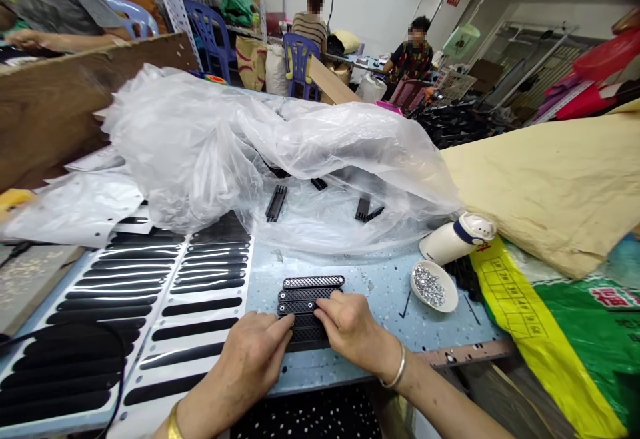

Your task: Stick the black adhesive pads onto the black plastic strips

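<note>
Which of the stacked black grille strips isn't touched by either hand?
The farthest strip, at the row's far end. Left hand and right hand rest on the nearer strips; it lies clear beyond both.

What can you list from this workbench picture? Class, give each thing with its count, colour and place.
Textured strips: about five, black, stacked in a row at the front centre of the table, under both hands.
Table: one, pale blue, speckled.
Slotted sheets: two or more, white with black slots, front left.
Plastic bag: one, clear, crumpled, behind the strips, with a few black parts inside.
Bowl: one, white, holding small silvery pieces, right of the strips.
White container: one, white with dark band, lying on its side behind the bowl.
Printed sack: one, yellow and green, right.
Left hand: on the strips, gold bangle.
Right hand: on the strips, silver bangle.
</note>
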The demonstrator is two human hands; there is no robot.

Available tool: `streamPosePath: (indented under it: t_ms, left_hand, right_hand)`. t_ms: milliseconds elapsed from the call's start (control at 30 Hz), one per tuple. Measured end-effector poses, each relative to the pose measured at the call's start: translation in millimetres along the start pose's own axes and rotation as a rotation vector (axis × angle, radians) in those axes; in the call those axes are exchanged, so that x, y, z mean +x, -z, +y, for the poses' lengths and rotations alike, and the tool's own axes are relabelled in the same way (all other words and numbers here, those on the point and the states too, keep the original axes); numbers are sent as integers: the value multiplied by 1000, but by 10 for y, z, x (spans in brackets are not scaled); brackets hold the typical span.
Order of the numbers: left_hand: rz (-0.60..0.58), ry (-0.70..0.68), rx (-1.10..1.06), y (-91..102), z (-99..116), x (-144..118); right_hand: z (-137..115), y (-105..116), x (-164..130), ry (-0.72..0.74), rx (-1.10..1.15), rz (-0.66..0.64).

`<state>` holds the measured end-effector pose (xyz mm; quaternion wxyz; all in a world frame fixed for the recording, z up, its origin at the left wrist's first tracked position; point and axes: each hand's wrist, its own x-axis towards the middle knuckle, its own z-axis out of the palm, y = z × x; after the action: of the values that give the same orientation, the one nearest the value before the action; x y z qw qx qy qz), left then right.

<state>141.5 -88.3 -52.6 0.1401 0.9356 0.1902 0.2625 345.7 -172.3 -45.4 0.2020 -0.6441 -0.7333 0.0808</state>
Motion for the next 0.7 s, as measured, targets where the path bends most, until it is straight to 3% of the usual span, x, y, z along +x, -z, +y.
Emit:
streamPosePath:
  t_ms: [233,433,567,700]
  left_hand:
    - [-100,-16,37,50,55,-52]
    - [-64,-46,54,30,-19,-119]
    - [-49,-53,53,6,-36,-153]
    - [-50,-56,51,-35,-36,-164]
  right_hand:
    - [-14,-9,162,2,-4,-24]
    - [156,127,-243,-112,107,81]
    - [94,101,-462,-158,176,110]
    - [8,38,-481,-146,191,114]
